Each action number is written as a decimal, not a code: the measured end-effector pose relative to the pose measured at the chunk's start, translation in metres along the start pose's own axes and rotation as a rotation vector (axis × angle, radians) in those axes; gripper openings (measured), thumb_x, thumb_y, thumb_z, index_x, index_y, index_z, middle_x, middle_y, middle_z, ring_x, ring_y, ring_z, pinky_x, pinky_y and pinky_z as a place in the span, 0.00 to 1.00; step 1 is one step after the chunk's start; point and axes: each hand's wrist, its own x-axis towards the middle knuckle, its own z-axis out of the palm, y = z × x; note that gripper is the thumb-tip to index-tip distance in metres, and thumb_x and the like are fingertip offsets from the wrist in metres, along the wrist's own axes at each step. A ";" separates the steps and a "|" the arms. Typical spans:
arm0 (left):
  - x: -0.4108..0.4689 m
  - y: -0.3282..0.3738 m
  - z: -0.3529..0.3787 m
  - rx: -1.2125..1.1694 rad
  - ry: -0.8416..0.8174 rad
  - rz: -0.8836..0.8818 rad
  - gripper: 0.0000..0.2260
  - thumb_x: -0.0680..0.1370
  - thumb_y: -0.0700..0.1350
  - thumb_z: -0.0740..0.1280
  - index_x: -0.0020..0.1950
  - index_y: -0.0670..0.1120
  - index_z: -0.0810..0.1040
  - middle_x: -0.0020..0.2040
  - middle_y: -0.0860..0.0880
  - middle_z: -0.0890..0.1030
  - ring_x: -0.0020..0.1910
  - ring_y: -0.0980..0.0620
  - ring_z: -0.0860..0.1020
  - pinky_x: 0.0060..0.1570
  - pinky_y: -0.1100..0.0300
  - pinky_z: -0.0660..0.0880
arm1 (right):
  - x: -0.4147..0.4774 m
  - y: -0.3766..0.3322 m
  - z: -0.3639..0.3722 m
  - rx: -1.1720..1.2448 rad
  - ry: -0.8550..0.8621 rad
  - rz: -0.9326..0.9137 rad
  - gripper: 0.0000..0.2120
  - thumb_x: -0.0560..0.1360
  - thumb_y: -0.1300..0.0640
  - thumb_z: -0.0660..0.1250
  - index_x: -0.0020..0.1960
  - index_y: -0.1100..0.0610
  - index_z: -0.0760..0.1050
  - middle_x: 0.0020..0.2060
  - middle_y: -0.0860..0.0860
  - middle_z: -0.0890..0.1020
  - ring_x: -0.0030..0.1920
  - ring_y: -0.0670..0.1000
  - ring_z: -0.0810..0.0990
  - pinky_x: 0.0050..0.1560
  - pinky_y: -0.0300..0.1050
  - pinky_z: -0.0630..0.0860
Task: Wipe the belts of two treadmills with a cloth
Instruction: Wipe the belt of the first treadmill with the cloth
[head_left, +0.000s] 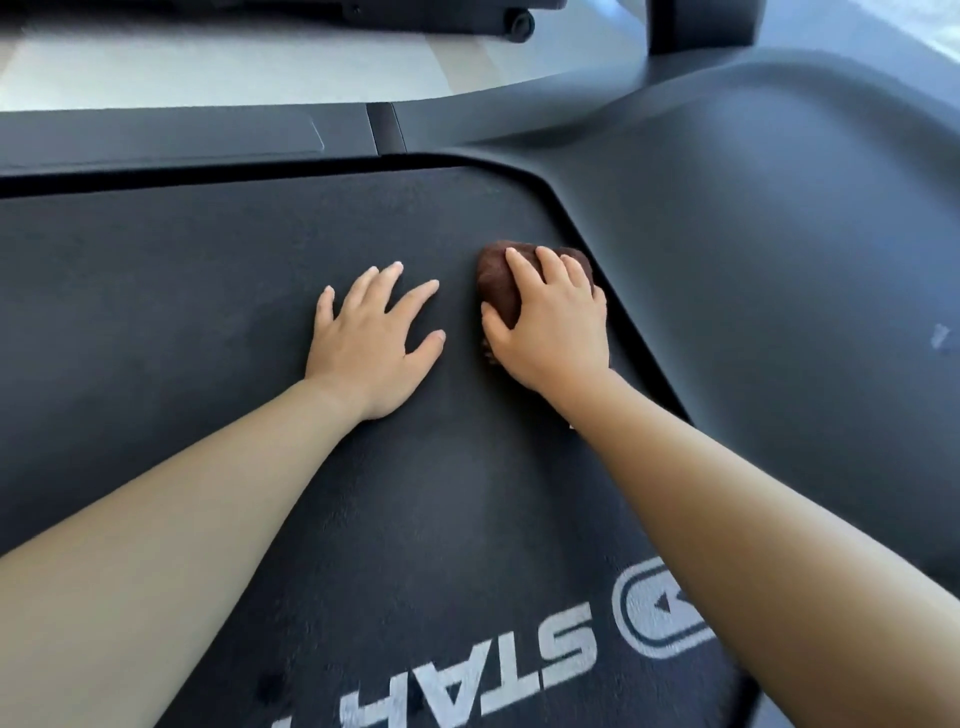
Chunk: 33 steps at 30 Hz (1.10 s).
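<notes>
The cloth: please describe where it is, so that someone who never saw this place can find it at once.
Start from the wide black treadmill belt that fills the view. Go to its right edge, where the grey side cover begins. There the right hand presses on the cloth, a small dark brown bunched wad, the only brown thing here; the left hand beside it lies flat and empty.

On the treadmill belt (208, 312) the left hand (371, 335) is lying flat just left of the right hand (553, 322), which is pressing on the cloth (498, 283) beside the motor cover (779, 234) rising at right
</notes>
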 end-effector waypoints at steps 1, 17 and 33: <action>0.000 0.000 0.001 0.000 0.013 -0.002 0.25 0.76 0.62 0.49 0.74 0.61 0.55 0.77 0.51 0.51 0.76 0.51 0.47 0.72 0.43 0.44 | 0.012 0.001 0.003 0.006 0.002 -0.007 0.29 0.74 0.41 0.61 0.72 0.50 0.65 0.70 0.53 0.68 0.71 0.57 0.62 0.66 0.58 0.61; -0.001 0.000 0.001 -0.070 0.072 -0.015 0.24 0.75 0.62 0.53 0.71 0.61 0.61 0.76 0.53 0.57 0.75 0.53 0.52 0.72 0.45 0.46 | 0.109 0.002 0.017 0.046 -0.137 -0.095 0.30 0.75 0.41 0.60 0.74 0.50 0.62 0.70 0.54 0.67 0.70 0.59 0.63 0.68 0.57 0.64; -0.085 0.018 0.000 -0.023 0.029 0.108 0.25 0.78 0.57 0.53 0.75 0.53 0.58 0.77 0.50 0.55 0.75 0.49 0.51 0.71 0.46 0.48 | -0.147 0.008 -0.056 0.024 -0.084 -0.012 0.30 0.73 0.43 0.65 0.73 0.51 0.66 0.71 0.56 0.69 0.71 0.57 0.65 0.66 0.55 0.64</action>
